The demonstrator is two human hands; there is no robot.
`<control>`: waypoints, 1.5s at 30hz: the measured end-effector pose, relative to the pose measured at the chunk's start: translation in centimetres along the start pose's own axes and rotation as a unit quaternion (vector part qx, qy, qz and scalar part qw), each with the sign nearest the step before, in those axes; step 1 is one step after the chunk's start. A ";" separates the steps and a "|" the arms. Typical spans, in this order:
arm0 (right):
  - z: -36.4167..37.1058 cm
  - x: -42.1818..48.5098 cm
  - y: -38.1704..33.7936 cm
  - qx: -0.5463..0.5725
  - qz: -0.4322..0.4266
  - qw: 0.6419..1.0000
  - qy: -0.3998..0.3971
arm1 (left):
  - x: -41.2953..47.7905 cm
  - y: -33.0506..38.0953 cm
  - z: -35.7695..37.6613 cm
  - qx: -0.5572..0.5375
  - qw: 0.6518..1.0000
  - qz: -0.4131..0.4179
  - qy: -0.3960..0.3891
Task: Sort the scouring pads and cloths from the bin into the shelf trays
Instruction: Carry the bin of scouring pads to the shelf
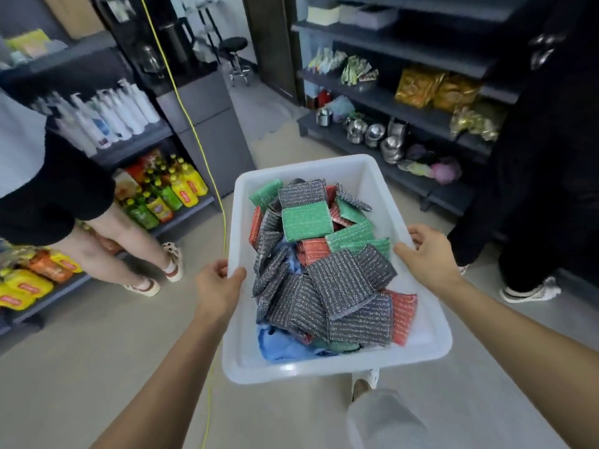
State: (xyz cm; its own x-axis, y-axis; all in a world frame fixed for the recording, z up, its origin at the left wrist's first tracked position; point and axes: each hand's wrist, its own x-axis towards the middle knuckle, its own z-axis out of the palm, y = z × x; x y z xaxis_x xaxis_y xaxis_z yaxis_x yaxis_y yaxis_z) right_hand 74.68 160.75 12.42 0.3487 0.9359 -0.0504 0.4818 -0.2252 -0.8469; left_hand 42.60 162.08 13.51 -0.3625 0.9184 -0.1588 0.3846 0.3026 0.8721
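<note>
I carry a white plastic bin [246, 367] in front of me above the floor. My left hand [217, 285] grips its left rim, thumb over the edge. On the right rim sits my right hand [428, 254], also clamped on. Inside lie several scouring pads: grey ones [340, 288], green ones [306, 220] and red ones [402, 314]. A blue cloth [282, 346] shows under them at the near left corner.
Dark shelves [398, 100] on the right hold gold packets, metal cups and small items. A left shelf [152, 137] carries white bottles and yellow-green bottles. One person stands at the left, another in black at the right. A yellow cord [223, 222] hangs down past the bin.
</note>
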 end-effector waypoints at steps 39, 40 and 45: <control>-15.8 81.7 -15.3 0.008 0.111 0.940 0.324 | 71.7 58.3 51.9 -0.008 0.928 0.249 -0.277; -16.5 83.1 -15.0 0.008 0.122 0.937 0.329 | 72.5 59.5 53.6 0.000 0.925 0.251 -0.284; -19.9 89.5 -13.9 0.019 0.156 0.925 0.346 | 75.8 64.3 61.0 0.015 0.915 0.244 -0.322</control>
State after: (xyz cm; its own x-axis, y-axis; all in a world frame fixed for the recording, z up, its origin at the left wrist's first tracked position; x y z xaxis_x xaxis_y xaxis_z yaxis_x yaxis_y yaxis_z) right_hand 115.16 242.23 30.23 0.9035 0.4262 0.0456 0.2478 -0.4327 -0.8668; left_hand 91.65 266.70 29.31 0.4296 0.9030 -0.0030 0.3945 -0.1847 0.9001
